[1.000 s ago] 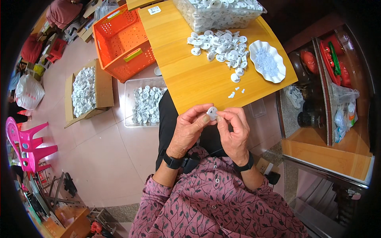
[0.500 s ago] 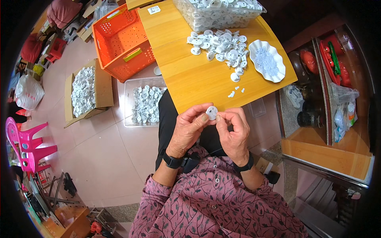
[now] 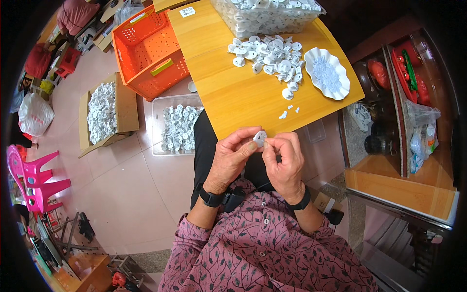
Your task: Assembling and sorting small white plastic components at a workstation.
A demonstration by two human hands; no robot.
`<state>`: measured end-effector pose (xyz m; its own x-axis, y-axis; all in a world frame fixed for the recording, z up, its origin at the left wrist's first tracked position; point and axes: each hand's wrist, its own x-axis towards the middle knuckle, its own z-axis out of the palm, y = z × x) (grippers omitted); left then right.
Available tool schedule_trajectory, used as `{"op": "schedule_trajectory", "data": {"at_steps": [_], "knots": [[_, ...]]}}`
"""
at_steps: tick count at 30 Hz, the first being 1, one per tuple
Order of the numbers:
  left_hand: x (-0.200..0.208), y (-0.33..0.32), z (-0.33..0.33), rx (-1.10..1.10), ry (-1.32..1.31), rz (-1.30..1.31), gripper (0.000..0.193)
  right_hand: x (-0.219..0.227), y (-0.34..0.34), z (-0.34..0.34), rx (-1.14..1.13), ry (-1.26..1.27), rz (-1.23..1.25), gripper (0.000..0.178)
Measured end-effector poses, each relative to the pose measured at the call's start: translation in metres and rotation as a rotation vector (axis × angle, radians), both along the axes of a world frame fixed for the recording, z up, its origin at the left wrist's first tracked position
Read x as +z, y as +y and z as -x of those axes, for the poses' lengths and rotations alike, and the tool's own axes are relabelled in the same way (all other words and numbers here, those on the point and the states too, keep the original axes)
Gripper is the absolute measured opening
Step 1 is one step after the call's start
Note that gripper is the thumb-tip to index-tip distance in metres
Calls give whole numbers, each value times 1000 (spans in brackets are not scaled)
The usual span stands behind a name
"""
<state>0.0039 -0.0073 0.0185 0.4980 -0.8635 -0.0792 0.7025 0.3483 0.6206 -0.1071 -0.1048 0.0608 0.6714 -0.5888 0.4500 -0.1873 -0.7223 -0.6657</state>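
The landmark here is the yellow wooden table. At its near edge, on the person's side, both hands meet around 1 white disc. The left hand pinches this disc by its left side, between thumb and forefinger, and the disc stands tilted. The right hand has its thumb and forefinger brought together at the right side of the disc. Whether these 2 fingertips grip a small piece there, or only the disc, is too small to tell.

On the table, beyond the hands, lies a loose heap of white discs. On the right part of the table is a wavy white dish with small pale pieces, and some small white bits lie near the table's near edge. At the table's far end stands a clear tub full of similar discs. To the left of the table, on the floor, are a clear tray and a cardboard box, each with many white parts.

In my judgement, the step in hand is fine fingertip work on this single disc. The next move would call for a steady left pinch and a small, exact pressure from the right fingertips, so that the disc does not turn or slip.
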Motion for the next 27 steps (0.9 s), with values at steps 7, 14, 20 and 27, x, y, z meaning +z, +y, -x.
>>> {"op": "schedule_trajectory", "data": {"at_steps": [7, 14, 20, 27], "knots": [[-2, -1, -1, 73, -336, -86, 30, 4, 2, -2, 7, 44, 65, 17], [1, 2, -3, 43, -242, -100, 30, 6, -1, -1, 99, 23, -133, 13], [-1, 0, 1, 30, -54, -87, 30, 13, -1, 0, 99, 0, -259, 11], [1, 1, 1, 29, -18, -99, 31, 16, -2, 0, 102, 39, -193, 11]]}}
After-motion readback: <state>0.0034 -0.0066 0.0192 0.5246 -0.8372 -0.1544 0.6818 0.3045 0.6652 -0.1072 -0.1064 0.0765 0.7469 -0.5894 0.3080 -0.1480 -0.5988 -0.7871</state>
